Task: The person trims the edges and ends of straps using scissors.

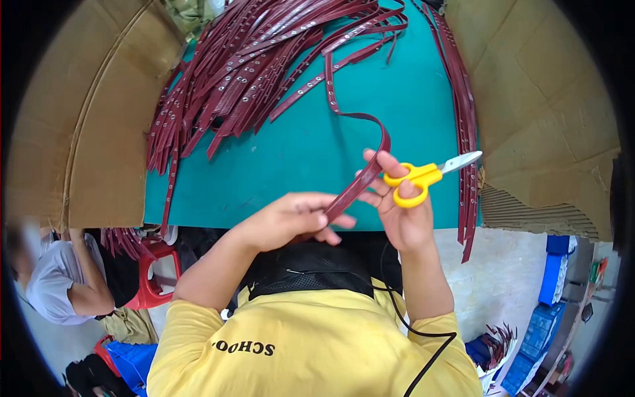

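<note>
My left hand (294, 220) pinches one end of a dark red strap (354, 190) between thumb and fingers, just past the table's near edge. The strap has metal eyelets and curves up across the table toward a heap of similar straps (245, 86). In my right hand (405, 215) is a pair of yellow-handled scissors (423, 177), with thumb and a finger at the handle loops. Its blades look closed and point right, away from the held strap. Fingers of my right hand lie against or close behind that strap; contact is unclear.
A green tabletop (410, 99) stands between cardboard walls (106, 119). More straps (463, 126) hang along its right edge. At lower left another person (63, 284) is near a red stool (155, 271). Blue crates (534, 337) stand at lower right. A black cable (423, 334) crosses my shirt.
</note>
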`<state>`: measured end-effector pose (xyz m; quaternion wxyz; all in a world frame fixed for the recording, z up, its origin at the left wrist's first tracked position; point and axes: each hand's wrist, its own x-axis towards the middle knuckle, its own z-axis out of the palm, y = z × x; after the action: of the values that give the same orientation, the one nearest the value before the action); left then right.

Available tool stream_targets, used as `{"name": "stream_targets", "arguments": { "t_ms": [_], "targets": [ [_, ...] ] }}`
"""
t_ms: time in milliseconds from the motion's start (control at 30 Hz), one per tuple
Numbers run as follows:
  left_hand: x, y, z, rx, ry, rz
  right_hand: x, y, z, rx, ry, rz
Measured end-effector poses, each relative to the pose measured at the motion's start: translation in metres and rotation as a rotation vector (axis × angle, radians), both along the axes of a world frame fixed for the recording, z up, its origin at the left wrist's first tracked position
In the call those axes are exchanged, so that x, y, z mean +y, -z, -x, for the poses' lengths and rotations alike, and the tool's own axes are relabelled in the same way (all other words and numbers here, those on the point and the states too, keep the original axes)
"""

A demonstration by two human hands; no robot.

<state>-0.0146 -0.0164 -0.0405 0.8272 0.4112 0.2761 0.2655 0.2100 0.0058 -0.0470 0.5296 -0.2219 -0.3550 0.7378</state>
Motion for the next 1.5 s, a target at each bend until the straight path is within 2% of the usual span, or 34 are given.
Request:
{"name": "stream_targets", "arguments": {
  "t_ms": [33, 167, 367, 533, 767, 1033, 1267, 1367, 1433, 1500],
  "targets": [
    [-0.004, 0.002, 0.004, 0.045, 0.063, 0.02, 0.006, -0.003, -0.005, 0.052, 0.02, -0.006],
    [-0.022, 0.011, 0.009, 0.086, 0.067, 0.048, 0.019, -0.014, -0.025, -0.006, 0.112, -0.063],
    [-0.037, 0.016, 0.033, 0.122, 0.121, 0.085, 0.044, -0.03, -0.047, -0.174, 0.299, -0.158],
    [-0.049, 0.009, 0.05, 0.13, 0.048, 0.063, 0.062, -0.026, -0.064, -0.283, 0.318, -0.173],
    [-0.062, 0.018, 0.075, 0.164, -0.002, 0.12, 0.098, -0.02, -0.091, -0.306, 0.406, -0.152],
    [-0.06, 0.012, 0.082, 0.152, -0.08, 0.15, 0.135, -0.002, -0.115, -0.483, 0.528, -0.019],
    [-0.048, 0.018, 0.077, 0.105, -0.056, 0.14, 0.151, 0.026, -0.131, -0.502, 0.447, 0.036],
    [-0.043, 0.022, 0.067, 0.114, -0.032, 0.211, 0.164, 0.033, -0.13, -0.46, 0.392, 0.132],
    [-0.037, 0.02, 0.056, 0.144, 0.052, 0.199, 0.18, 0.042, -0.135, -0.539, 0.329, 0.232],
    [-0.033, 0.019, 0.038, 0.192, 0.08, 0.19, 0.193, 0.042, -0.13, -0.669, 0.379, 0.296]
  ]
}}
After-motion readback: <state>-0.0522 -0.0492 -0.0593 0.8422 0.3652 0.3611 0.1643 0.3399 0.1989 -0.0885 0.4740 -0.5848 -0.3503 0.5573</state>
